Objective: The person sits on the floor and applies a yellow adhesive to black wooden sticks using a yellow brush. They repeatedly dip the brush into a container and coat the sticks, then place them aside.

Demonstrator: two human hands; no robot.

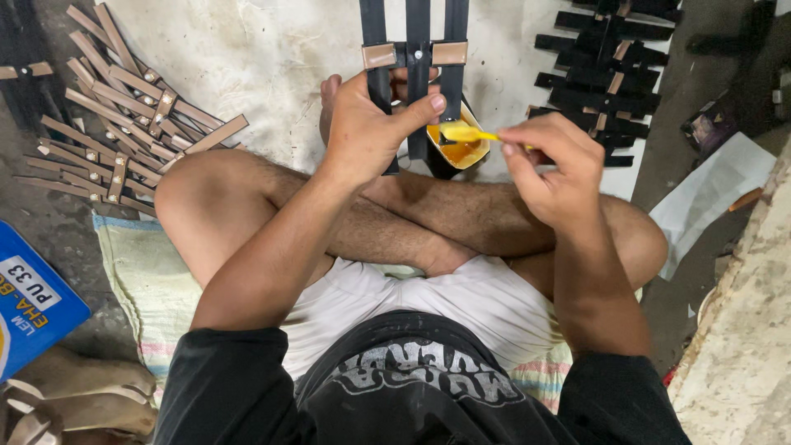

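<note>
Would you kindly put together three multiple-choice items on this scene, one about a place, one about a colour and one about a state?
1. Where does the pile of tan strap pieces lie?
A. At the upper left of the view, on the floor
B. On the person's lap
C. At the lower right of the view

2. What colour is the stuff in the small container?
A. Blue
B. Orange-yellow
C. White

3. What is the left hand doing?
A. Lying flat on the knee
B. Gripping the black strap assembly
C. Holding the blue box

Answers: 1 A, the tan pieces lie spread at the upper left of the view. 2 B, the contents look orange-yellow, like the applicator in the right hand. 3 B, its fingers wrap around the black straps.
</note>
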